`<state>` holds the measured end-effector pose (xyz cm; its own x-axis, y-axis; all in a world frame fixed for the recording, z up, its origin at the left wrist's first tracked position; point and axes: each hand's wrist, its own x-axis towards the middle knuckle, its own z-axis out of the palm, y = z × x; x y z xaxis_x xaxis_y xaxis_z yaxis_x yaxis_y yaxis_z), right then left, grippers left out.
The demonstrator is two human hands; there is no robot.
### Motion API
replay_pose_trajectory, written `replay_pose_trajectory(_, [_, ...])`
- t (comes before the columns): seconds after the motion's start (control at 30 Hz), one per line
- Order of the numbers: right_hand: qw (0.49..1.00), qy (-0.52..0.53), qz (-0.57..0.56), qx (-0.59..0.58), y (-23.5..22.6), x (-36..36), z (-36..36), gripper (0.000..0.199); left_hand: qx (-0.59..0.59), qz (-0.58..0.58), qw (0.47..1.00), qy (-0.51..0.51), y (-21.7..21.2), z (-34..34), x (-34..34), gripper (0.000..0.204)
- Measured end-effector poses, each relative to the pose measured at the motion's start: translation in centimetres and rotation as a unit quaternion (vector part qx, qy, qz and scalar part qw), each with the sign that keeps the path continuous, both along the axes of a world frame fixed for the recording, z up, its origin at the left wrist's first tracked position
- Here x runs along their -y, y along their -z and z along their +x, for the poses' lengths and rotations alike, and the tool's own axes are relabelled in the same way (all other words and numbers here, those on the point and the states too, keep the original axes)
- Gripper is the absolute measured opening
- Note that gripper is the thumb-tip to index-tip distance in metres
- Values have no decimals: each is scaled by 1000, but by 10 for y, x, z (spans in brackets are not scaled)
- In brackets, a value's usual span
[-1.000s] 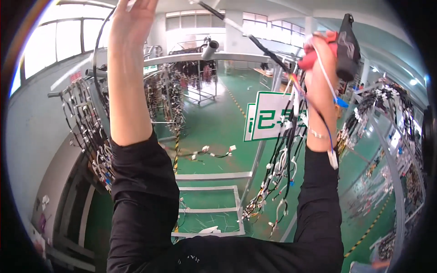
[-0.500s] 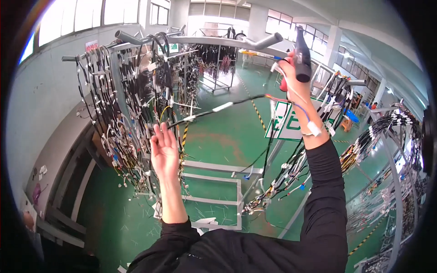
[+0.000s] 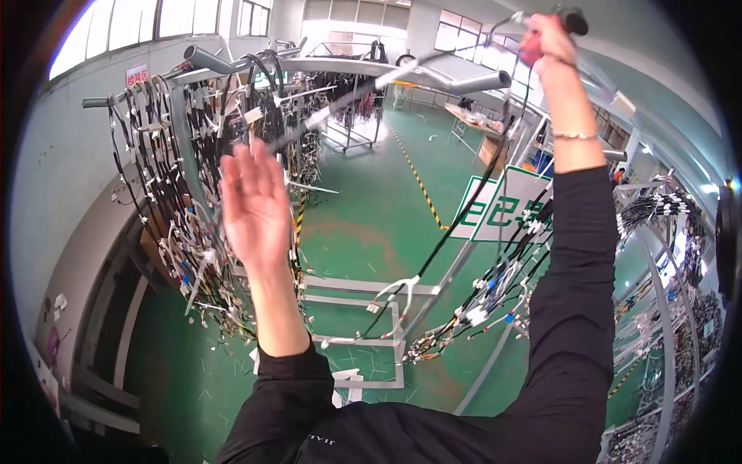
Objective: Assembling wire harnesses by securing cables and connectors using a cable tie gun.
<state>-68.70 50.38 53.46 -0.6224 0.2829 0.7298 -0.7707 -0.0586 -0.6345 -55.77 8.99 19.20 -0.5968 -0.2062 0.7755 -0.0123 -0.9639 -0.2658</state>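
Observation:
My left hand (image 3: 257,213) is raised beside the hanging bundles at the left, palm showing and fingers stretched out. A black cable (image 3: 352,97) with white labels runs from behind its fingertips up toward my right hand (image 3: 553,48); whether the left fingers touch it, I cannot tell. High at the upper right, my right hand is closed round a black tube-shaped tool (image 3: 573,21) with a red part, mostly hidden by the fingers. From near that hand a black wire branch (image 3: 456,220) hangs down, ending in white connectors (image 3: 402,288).
A grey metal rack (image 3: 325,66) stands before me, with many wire harnesses (image 3: 166,155) on its left and more harnesses (image 3: 487,294) at the right. A white sign (image 3: 506,205) leans there. Another harness rack (image 3: 657,286) stands far right; a wheeled rack (image 3: 352,135) is beyond.
My right hand has risen up and to the right with the black tool, drawing the cable higher. My left hand has moved up and slightly left, still with fingers stretched.

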Motion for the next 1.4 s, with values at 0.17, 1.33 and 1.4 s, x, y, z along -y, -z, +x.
replay_pose_trajectory(0.17, [996, -64, 43, 49, 147, 49, 46, 14, 280, -160, 944, 71, 136, 18, -17, 44])
replay_pose_trajectory(1.33, [914, -339, 1, -224, 153, 7, 143, 46, 184, -472, 534, -677, -69, -21, -278, 70])
replay_pose_trajectory(1.4, [879, -438, 111, -153, 156, -14, 149, 68, 213, -446, 497, -713, -67, -30, -293, 69])
